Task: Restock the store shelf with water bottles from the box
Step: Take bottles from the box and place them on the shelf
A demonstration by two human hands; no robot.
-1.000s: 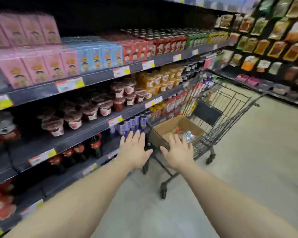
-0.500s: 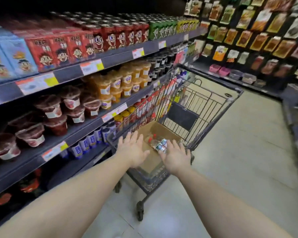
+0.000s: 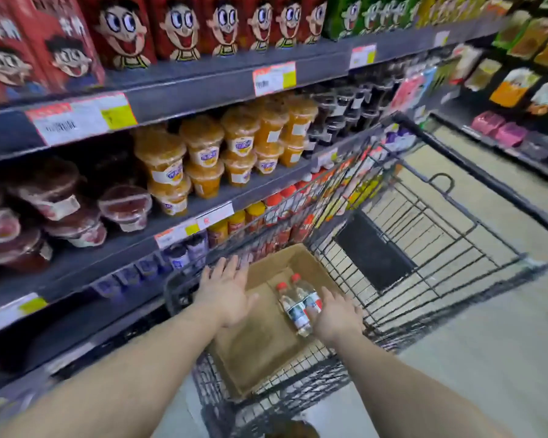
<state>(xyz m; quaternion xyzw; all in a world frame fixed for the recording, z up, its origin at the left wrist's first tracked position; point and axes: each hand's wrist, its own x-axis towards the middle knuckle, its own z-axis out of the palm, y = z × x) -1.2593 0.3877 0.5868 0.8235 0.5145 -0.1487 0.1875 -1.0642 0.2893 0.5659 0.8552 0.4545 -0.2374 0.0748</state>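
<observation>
Water bottles: two clear bottles [image 3: 299,303] with red caps lay side by side on the floor of the box, toward its right side, caps pointing away from me
Box: the open cardboard box [image 3: 253,349] sat inside the wire cart, against its left wall
My right hand: my right hand [image 3: 336,316] reached into the box beside the bottles, fingers touching the nearer one; I could not tell whether they had curled round it
My left hand: my left hand [image 3: 225,292] hovered flat over the left edge of the box, fingers spread wide and straight, holding nothing
Cart: the black wire cart [image 3: 424,235] stood just beside the shelving
Store shelf: the grey shelf [image 3: 86,263] to my left held orange cups [image 3: 203,153], dark red cups [image 3: 127,207] and, lower down, small blue-labelled bottles [image 3: 184,257]
Top shelf: red cartoon-face packs [image 3: 124,30] stood in a row
</observation>
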